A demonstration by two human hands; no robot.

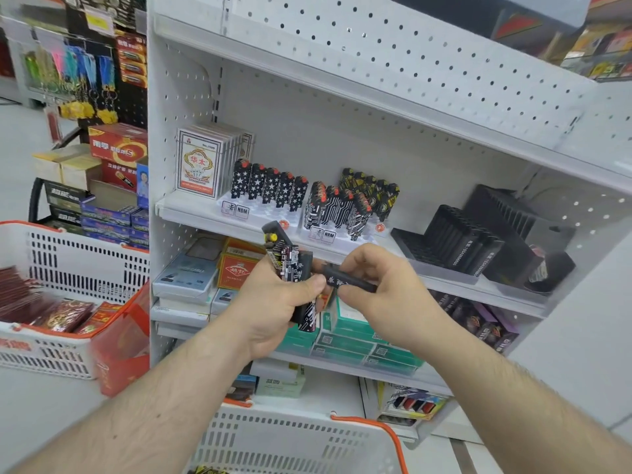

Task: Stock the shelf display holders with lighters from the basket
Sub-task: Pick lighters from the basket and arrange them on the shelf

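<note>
My left hand (273, 302) grips a bundle of black patterned lighters (290, 265) in front of the shelf. My right hand (383, 285) pinches one black lighter (349, 280) lying sideways, its end close to the bundle. On the white shelf (191, 215) stand two white display holders: the left holder (260, 213) carries a row of star-patterned lighters (270, 184), the right holder (362, 239) carries circuit-patterned and yellow-marked lighters (345, 203). Below my arms is a white basket with an orange rim (342, 436).
Card packs (201, 162) stand left of the holders. Black ribbed display racks (478, 234) sit at the shelf's right. Boxed goods fill the lower shelves. A second white basket (68, 268) with red packets stands at the left, beside stacked cartons and a keychain rack.
</note>
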